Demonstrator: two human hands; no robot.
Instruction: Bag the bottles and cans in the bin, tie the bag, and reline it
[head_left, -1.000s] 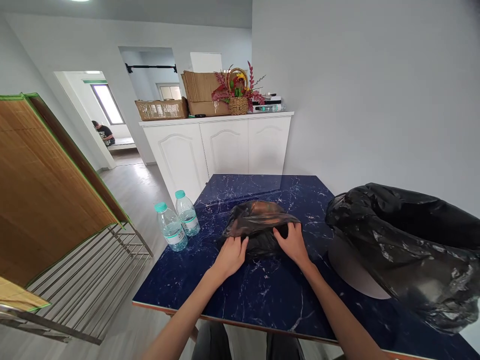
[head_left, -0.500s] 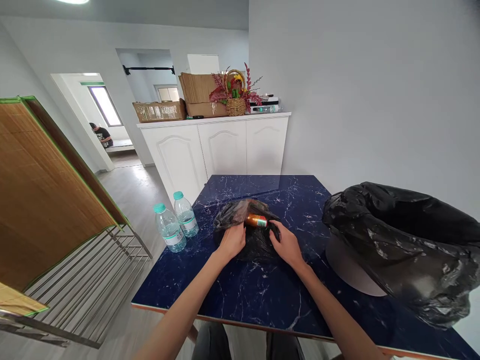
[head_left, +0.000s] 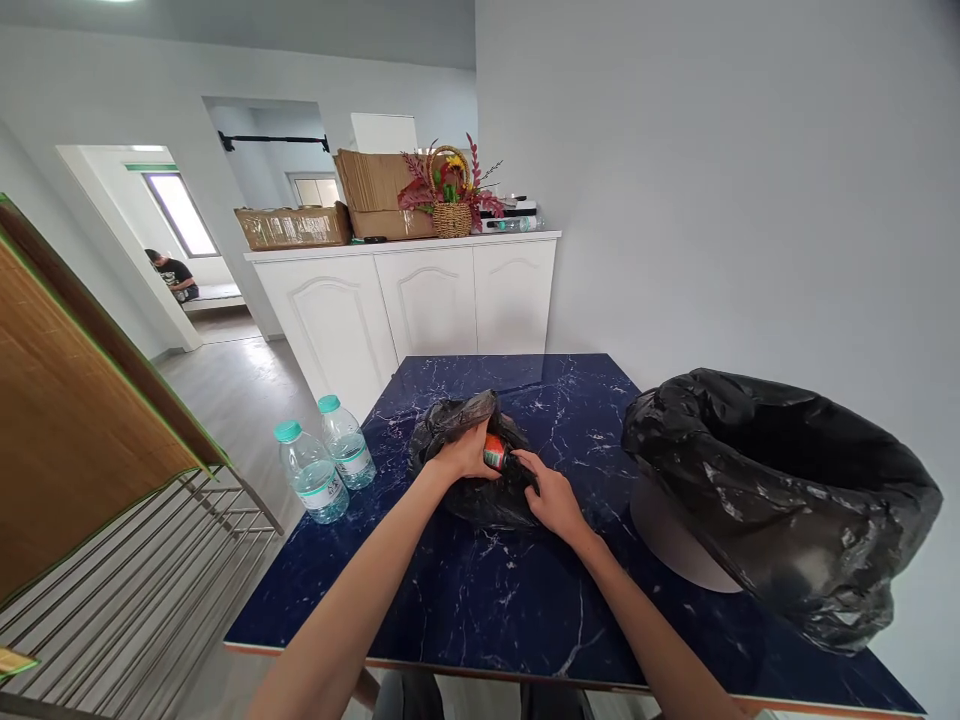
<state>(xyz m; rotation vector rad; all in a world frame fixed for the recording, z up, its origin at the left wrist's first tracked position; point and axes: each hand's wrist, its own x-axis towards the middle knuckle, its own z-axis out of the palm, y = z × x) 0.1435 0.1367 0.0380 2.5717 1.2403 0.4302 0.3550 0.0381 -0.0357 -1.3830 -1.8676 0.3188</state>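
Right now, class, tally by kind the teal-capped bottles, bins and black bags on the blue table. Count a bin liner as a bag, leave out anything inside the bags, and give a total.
Teal-capped bottles: 2
Bin: 1
Black bags (one loose, one lining the bin): 2
Total: 5
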